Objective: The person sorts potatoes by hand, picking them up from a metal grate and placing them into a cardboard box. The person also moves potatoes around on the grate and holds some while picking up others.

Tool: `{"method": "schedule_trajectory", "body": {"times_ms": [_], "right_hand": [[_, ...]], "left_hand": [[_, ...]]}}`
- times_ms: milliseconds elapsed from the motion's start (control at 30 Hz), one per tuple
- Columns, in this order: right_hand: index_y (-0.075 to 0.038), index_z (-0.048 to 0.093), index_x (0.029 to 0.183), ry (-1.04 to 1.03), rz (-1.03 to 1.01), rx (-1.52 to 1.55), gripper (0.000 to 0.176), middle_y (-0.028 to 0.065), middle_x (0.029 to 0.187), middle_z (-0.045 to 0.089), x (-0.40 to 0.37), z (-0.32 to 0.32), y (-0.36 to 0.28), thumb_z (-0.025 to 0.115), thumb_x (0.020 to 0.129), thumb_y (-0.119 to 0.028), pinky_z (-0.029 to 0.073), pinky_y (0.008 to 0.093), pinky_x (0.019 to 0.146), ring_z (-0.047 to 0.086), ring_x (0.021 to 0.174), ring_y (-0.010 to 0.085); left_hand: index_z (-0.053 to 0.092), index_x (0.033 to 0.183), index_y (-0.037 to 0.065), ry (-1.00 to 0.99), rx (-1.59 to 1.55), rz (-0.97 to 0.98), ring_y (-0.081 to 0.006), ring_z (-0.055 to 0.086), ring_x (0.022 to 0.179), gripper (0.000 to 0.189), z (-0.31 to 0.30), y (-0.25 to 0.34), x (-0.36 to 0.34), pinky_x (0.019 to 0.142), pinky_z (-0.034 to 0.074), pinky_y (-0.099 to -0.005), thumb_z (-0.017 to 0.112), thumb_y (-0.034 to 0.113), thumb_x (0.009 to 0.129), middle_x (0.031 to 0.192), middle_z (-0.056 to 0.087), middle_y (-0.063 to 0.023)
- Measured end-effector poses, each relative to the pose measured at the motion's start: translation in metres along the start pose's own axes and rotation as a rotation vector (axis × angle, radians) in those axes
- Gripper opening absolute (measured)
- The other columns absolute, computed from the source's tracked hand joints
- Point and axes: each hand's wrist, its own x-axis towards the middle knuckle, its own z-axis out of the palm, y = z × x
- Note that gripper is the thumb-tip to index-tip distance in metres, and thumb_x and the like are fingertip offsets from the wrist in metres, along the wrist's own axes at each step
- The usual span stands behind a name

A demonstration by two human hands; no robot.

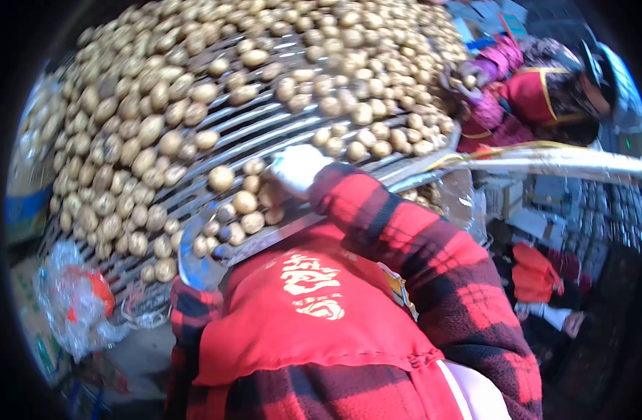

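Note:
My right hand [298, 169], in a white glove, reaches over the slatted metal rack [254, 129] near its front edge. It is blurred, and its fingers are turned away beside a few potatoes [245, 202]. My left hand [203, 264], in a blue and white glove, is low at the rack's front corner. Small potatoes [211, 227] and dark bluish spots lie right beside it. Its fingers do not show clearly, so I cannot make out a grip. A metal rail [279, 236] runs between my red apron and the potatoes.
A large heap of potatoes [146, 126] covers much of the rack. Another person [531, 94] in pink sleeves handles potatoes at the right end. A long pale bar [545, 159] juts out right. A clear plastic bag [76, 301] hangs at lower left; stacked boxes [538, 224] stand at right.

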Motion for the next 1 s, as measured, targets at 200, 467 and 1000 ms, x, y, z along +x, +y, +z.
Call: {"method": "schedule_trajectory", "body": {"times_ms": [200,467,1000], "right_hand": [[-0.014,0.078,0.114,0.101,-0.022,0.299,0.034,0.0181,0.089,0.077,-0.006,0.008,-0.026,0.064,0.085,-0.02,0.062,0.0474,0.078,0.077,0.082,0.0349],[-0.01,0.082,0.089,0.219,-0.264,-0.13,0.015,0.0124,0.088,0.078,0.045,0.039,0.007,0.073,0.08,-0.018,0.061,0.0472,0.071,0.077,0.084,0.0356],[-0.006,0.058,0.135,1.485,0.029,2.259,0.036,0.01,0.122,0.07,-0.384,0.05,0.2,0.069,0.1,-0.008,0.06,0.0287,0.078,0.071,0.104,0.0243]], "left_hand": [[0.046,0.159,0.009,-0.132,0.094,0.042,-0.0157,0.06,0.109,0.05,-0.012,0.012,0.023,0.073,0.054,-0.0262,0.049,0.018,0.11,0.146,0.058,-0.0034],[0.047,0.159,0.007,-0.467,0.027,-0.133,-0.024,0.06,0.127,0.048,0.051,0.019,0.063,0.092,0.056,-0.0364,0.043,0.023,0.113,0.161,0.049,-0.0159],[0.062,0.149,0.011,-0.437,0.128,-0.714,-0.0297,0.06,0.134,0.05,0.198,-0.106,0.16,0.097,0.056,-0.0438,0.047,0.042,0.112,0.156,0.058,-0.0092]]}}
